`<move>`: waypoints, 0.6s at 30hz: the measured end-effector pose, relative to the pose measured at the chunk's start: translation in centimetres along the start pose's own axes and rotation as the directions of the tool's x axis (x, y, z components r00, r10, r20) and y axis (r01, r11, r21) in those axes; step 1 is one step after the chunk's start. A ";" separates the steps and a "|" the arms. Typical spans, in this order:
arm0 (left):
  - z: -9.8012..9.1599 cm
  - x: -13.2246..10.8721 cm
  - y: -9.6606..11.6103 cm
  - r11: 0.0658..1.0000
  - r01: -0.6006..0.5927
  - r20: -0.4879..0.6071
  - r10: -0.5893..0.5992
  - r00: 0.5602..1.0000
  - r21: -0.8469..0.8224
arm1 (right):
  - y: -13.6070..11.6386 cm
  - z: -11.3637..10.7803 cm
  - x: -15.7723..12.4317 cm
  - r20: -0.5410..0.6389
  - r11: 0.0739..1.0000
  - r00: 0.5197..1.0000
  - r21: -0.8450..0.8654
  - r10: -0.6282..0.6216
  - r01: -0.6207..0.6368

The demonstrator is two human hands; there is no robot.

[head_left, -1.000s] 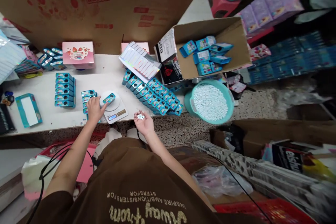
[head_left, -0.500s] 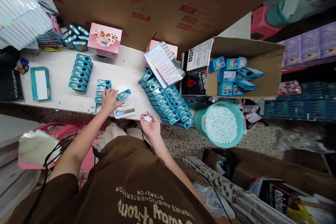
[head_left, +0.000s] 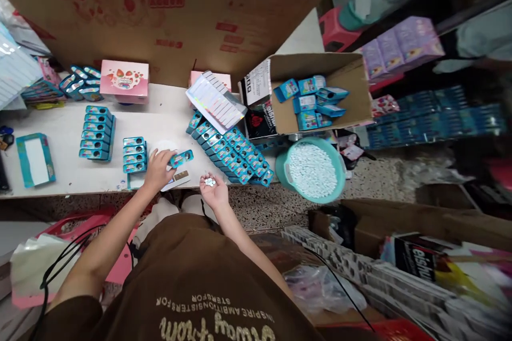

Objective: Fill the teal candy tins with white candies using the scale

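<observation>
Tin (head_left: pixel 182 158), small and teal with a windowed lid, is pinched at one end by the closed fingers of the left hand (head_left: pixel 158 168). It is held level just over the white scale (head_left: pixel 176 177) at the front edge of the table (head_left: pixel 68 176). Whether the tin touches the scale cannot be told.

Just to the right, the right hand (head_left: pixel 215 190) is turned palm up and loosely cupped, not closed. A few white tablets (head_left: pixel 209 182) are carried in its palm.

A short stack of like tins (head_left: pixel 134 154) is seen just left of the left hand, and a longer stack (head_left: pixel 96 133) lies further left. To the right of the scale, slanting rows of teal tins (head_left: pixel 230 150) are laid out. A holographic sticker sheet (head_left: pixel 216 100) is propped over their far end.

Beyond the table's right end, a teal basin (head_left: pixel 283 165) filled with white tablets is set on the floor. A cardboard box (head_left: pixel 352 72) holding blue cartons is placed behind it. A pink box (head_left: pixel 124 80) is seen at the back of the table, and a flat teal carton (head_left: pixel 20 144) at the far left.
</observation>
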State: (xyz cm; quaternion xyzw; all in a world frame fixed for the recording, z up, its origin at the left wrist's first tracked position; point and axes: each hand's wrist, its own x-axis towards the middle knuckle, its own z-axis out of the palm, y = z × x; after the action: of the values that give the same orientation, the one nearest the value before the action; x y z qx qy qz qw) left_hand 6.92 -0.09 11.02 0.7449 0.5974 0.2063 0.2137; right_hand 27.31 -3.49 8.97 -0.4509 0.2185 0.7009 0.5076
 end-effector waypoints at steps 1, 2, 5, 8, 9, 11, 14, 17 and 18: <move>-0.5 -0.4 1.1 1.000 -0.024 -0.002 0.024 1.000 -0.016 | -0.2 0.3 0.3 0.011 1.000 1.000 0.012 0.006 -0.006; -1.0 -0.8 2.1 0.999 -0.046 0.007 0.046 0.999 -0.023 | -0.5 0.6 0.6 0.029 1.000 1.000 0.021 0.013 -0.014; -1.6 -1.5 4.8 0.994 -0.114 0.083 0.113 0.990 0.003 | -0.8 1.9 1.7 0.076 0.998 0.995 0.006 0.063 -0.064; -1.8 -1.7 6.5 0.986 -0.148 0.111 0.139 0.984 0.072 | -0.7 3.2 2.6 0.118 0.986 0.980 -0.044 0.162 -0.158; -1.9 -1.8 6.9 0.984 -0.147 0.103 0.137 0.985 0.099 | -0.6 3.6 2.8 0.140 0.980 0.970 -0.058 0.196 -0.190; -2.0 -2.0 7.6 0.980 -0.136 0.086 0.124 0.988 0.148 | -0.5 4.1 2.9 0.188 0.967 0.949 -0.074 0.253 -0.243; -1.9 -2.3 8.3 0.975 -0.110 0.067 0.098 0.993 0.193 | -0.8 4.2 2.8 0.224 0.950 0.923 -0.083 0.313 -0.302; -1.4 -2.8 8.7 0.974 -0.090 0.056 0.080 0.995 0.210 | -1.3 4.0 2.6 0.227 0.942 0.915 -0.103 0.334 -0.318; -1.2 -3.0 8.8 0.973 -0.085 0.051 0.075 0.996 0.214 | -1.5 3.9 2.5 0.223 0.942 0.916 -0.109 0.333 -0.316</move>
State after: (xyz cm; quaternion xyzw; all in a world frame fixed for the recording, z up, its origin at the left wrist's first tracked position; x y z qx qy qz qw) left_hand 12.70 -4.63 16.80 0.7914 0.5811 0.1324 0.1357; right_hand 26.84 1.39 9.01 -0.3387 0.2028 0.8318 0.3903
